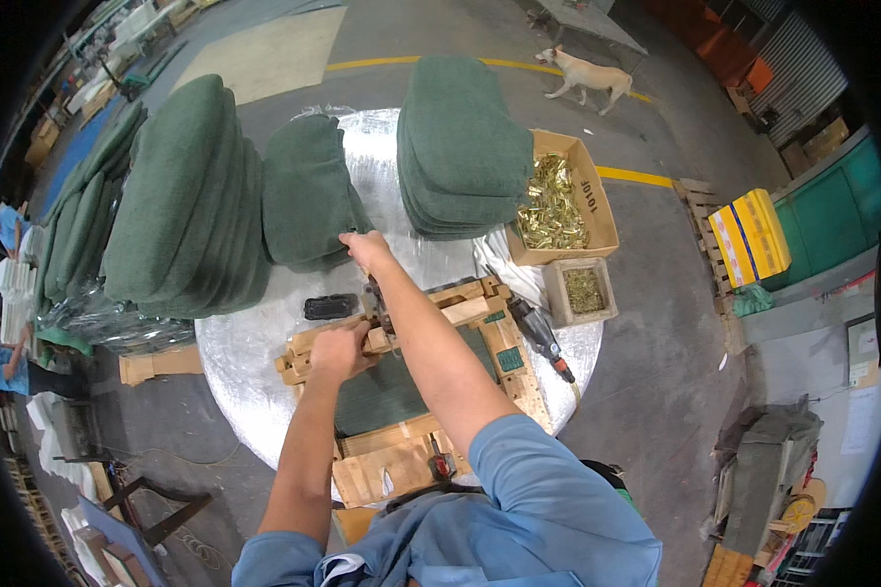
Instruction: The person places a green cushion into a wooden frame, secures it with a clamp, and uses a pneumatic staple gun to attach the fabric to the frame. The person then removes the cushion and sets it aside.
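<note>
A wooden seat frame (480, 333) with a green padded panel (382, 391) lies on a round silver-covered table (245, 362). My left hand (338, 350) is closed on the frame's far rail, beside a dark tool under my right forearm. My right hand (367, 249) reaches past the frame and pinches the edge of the nearest green cushion stack (308, 191). Taller green cushion stacks stand at the left (181, 196) and at the back right (460, 142).
A power drill (538, 333) lies at the table's right edge. A large cardboard box (597, 210) of brass fittings and a small box (582, 291) of screws sit to the right. A black pad (330, 306) lies near the frame. A dog (587, 76) walks beyond the table.
</note>
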Available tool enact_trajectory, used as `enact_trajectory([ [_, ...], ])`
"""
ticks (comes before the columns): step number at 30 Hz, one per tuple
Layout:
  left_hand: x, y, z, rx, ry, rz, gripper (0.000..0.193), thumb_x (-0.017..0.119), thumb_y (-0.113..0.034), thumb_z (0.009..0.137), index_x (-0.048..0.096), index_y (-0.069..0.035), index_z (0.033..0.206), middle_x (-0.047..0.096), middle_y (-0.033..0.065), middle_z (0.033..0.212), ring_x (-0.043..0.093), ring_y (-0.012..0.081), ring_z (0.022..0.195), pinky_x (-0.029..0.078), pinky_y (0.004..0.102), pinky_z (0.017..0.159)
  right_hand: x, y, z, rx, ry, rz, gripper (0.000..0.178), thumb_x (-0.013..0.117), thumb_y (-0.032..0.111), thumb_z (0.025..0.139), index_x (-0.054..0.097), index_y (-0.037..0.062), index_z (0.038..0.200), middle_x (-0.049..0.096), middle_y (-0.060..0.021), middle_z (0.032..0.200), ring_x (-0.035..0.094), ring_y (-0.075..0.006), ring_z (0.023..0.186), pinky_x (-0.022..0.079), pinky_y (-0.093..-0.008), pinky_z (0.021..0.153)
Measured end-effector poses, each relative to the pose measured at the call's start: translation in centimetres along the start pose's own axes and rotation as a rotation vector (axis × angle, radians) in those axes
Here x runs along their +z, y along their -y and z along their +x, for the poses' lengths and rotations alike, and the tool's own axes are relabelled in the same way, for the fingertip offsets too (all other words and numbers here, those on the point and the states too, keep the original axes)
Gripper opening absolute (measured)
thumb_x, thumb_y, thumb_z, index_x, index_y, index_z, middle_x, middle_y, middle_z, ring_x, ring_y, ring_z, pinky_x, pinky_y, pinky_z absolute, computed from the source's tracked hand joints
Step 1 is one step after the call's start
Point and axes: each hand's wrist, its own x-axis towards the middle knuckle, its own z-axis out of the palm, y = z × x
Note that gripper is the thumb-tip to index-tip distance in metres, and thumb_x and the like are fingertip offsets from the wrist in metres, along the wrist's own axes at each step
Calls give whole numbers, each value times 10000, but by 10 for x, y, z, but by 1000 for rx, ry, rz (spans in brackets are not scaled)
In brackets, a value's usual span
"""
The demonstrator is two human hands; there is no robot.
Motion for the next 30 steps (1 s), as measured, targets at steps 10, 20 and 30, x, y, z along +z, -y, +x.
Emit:
enact_trajectory([
  [10, 1, 4, -4, 18, -24, -35, 555, 789, -504, 866, 625, -196, 1298, 735, 47, 1253, 702, 286, 1154, 595, 445, 931, 2, 4, -4, 84, 69, 24, 664, 750, 398, 877, 681, -172, 1211, 698, -341, 1259, 672, -427, 1227, 513, -439, 1022],
  [20, -10, -7, 3, -20, 81, 8, 576, 802, -521, 852, 642, -173, 1282, 758, 73, 1137, 715, 295, 1118, 589, 455, 921, -1, -16, 16, -116, -72, 33, 504, 786, 373, 852, 732, -101, 1017, 734, -210, 970, 652, -303, 812, 507, -427, 726],
  [30, -5, -17, -2, -82, -14, -42, 696, 868, -498, 785, 623, -231, 1379, 757, 81, 1243, 713, 303, 1151, 579, 454, 938, 6, 18, -24, -123, -144, -212, 470, 640, 298, 851, 757, -63, 1129, 736, -306, 1164, 719, -439, 1110, 559, -477, 956],
])
